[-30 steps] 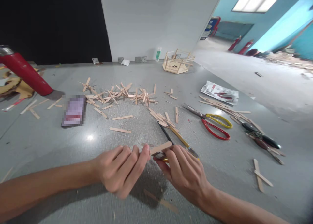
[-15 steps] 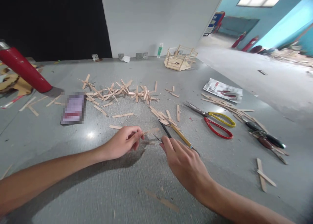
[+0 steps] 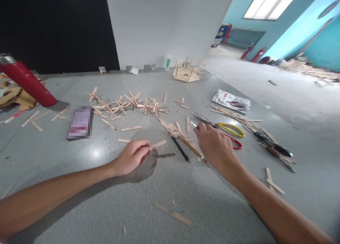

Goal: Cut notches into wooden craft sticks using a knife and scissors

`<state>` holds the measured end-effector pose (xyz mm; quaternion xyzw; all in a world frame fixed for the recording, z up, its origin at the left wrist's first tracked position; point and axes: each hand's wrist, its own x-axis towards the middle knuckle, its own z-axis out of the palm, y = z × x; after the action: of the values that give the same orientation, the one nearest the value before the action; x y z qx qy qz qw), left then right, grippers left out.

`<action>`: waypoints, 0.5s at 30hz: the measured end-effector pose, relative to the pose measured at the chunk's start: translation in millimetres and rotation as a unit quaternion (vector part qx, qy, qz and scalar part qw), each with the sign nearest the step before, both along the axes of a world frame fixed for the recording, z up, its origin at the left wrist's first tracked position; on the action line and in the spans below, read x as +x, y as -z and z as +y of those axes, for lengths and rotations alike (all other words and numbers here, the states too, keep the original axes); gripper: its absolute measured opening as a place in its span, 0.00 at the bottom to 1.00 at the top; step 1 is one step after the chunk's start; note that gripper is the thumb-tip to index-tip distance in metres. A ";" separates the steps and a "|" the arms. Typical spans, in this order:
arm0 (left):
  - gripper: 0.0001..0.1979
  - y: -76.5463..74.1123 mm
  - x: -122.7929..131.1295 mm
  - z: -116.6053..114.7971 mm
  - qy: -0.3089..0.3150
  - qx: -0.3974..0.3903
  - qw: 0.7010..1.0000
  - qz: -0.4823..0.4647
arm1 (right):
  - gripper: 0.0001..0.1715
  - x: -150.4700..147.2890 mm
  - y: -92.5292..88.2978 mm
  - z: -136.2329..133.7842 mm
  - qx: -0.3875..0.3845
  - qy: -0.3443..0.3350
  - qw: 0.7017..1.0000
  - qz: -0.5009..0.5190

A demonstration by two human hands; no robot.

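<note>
My left hand (image 3: 131, 157) rests low on the grey table (image 3: 106, 187), its fingers pinched shut on a short flat wooden stick (image 3: 158, 144) that points right. My right hand (image 3: 215, 144) is farther out to the right, fingers curled. A small pale tip (image 3: 193, 124) shows at its fingertips, too small to name. It hovers beside scissors (image 3: 230, 130) with yellow and red handles. Between my hands lie a black pen (image 3: 180, 149) and a yellow-handled tool (image 3: 193, 150).
Crossed wooden sticks (image 3: 124, 104) are strewn across the middle. A blurred phone (image 3: 79, 122) and a red cylinder (image 3: 26, 81) lie at the left. A stick-built basket (image 3: 188, 71) and a glue bottle (image 3: 168, 62) stand at the back. A packet (image 3: 232, 101) and pliers (image 3: 273, 148) lie right.
My hands have parted. The left hand kept the stick and moved forward to the table. The right hand moved away to the right, up to the scissors.
</note>
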<state>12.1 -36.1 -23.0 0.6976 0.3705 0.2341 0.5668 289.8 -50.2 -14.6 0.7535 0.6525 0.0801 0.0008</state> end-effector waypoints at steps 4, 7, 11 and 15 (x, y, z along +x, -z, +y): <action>0.12 1.0 -2.4 1.7 0.033 -0.002 0.999 -0.013 | 0.10 17.2 -7.4 15.0 -0.008 -0.005 1.000 0.008; 0.12 3.8 -2.5 3.4 0.036 0.009 0.999 -0.009 | 0.12 11.7 -10.0 8.1 -0.013 -0.065 0.997 0.027; 0.17 7.7 -2.6 4.7 0.031 0.022 0.999 -0.001 | 0.09 2.2 -6.2 -6.5 -0.051 -0.144 0.986 0.067; 0.20 10.6 -3.9 5.1 0.028 0.026 0.999 0.012 | 0.07 -1.5 2.7 -12.9 -0.032 -0.149 0.984 0.094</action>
<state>8.2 -31.0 -33.6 0.7248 0.3513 0.2189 0.5507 288.3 -63.1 -17.3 0.6520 0.7565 -0.0129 -0.0488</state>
